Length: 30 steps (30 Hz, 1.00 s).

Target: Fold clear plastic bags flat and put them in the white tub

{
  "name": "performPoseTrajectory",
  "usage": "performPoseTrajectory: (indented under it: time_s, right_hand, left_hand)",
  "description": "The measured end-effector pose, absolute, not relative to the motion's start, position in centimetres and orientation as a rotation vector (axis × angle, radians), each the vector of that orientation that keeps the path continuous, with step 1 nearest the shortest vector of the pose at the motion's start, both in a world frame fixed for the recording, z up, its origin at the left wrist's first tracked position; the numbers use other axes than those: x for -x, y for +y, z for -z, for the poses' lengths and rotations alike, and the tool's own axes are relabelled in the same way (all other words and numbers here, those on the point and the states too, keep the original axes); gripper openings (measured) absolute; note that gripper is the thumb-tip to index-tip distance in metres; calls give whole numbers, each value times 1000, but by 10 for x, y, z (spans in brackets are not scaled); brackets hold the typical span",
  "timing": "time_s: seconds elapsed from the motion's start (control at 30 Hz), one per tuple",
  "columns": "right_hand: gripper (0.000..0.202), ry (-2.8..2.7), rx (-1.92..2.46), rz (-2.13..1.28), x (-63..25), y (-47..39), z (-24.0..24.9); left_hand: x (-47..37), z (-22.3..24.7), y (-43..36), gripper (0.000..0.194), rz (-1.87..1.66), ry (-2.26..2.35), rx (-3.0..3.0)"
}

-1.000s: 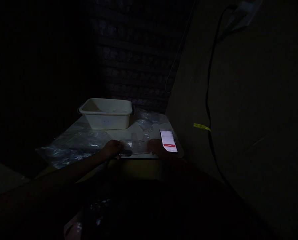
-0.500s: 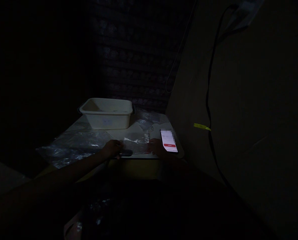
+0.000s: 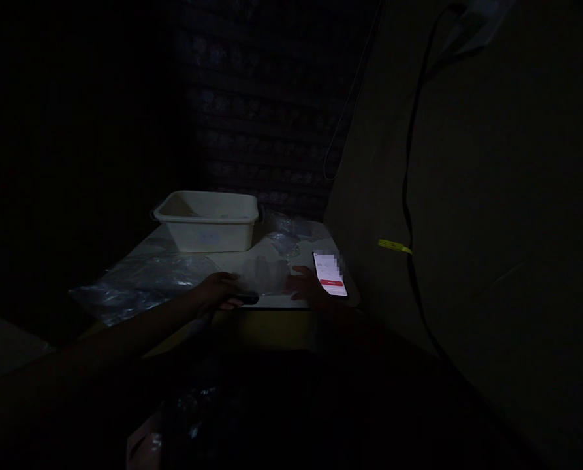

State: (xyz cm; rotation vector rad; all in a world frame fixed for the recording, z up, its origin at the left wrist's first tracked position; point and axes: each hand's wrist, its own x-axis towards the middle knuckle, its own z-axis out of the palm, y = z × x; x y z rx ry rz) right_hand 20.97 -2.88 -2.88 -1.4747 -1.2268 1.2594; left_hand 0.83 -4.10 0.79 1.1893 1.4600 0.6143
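A small clear plastic bag [image 3: 264, 275] lies between my hands near the front edge of the pale table [image 3: 276, 302], its outline blurred. My left hand [image 3: 217, 290] is closed at the bag's left edge, thumb and forefinger on the plastic. Just beside its lower fingers is a dark, elongated object [image 3: 248, 297], whose kind I cannot make out. My right hand [image 3: 305, 286] is at the bag's right edge with its fingers apart; darkness hides exactly how they touch the plastic. A lit phone [image 3: 329, 274] lies right beside that hand.
A white plastic tub [image 3: 210, 236] with dark side handles stands at the back left of the table. Crumpled clear plastic [image 3: 149, 281] spreads on the left, and more plastic [image 3: 286, 238] lies behind. A cable [image 3: 409, 196] with a yellow tag [image 3: 393, 246] hangs along the right wall.
The small bag has shifted slightly away from the table edge and looks smoother. My right hand's fingers have lifted and spread. My left hand stays at the left edge.
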Motion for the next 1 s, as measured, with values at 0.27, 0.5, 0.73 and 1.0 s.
performPoseTrajectory:
  time_s: [0.27, 0.5, 0.73, 1.0]
  right_hand:
    - [55, -1090, 1184, -1437, -211, -29, 40]
    - [59, -1145, 1319, -1357, -206, -28, 34]
    - [39, -1419, 1532, -1153, -214, -29, 26]
    - [22, -2029, 2012, -241, -220, -37, 4]
  left_hand:
    - [-8, 3, -34, 40, -748, 1402, -963]
    - [-9, 2, -36, 33, -756, 1430, -995]
    - [2, 2, -26, 30, -543, 1699, -1583]
    - [-5, 2, -25, 29, -413, 1624, -2344]
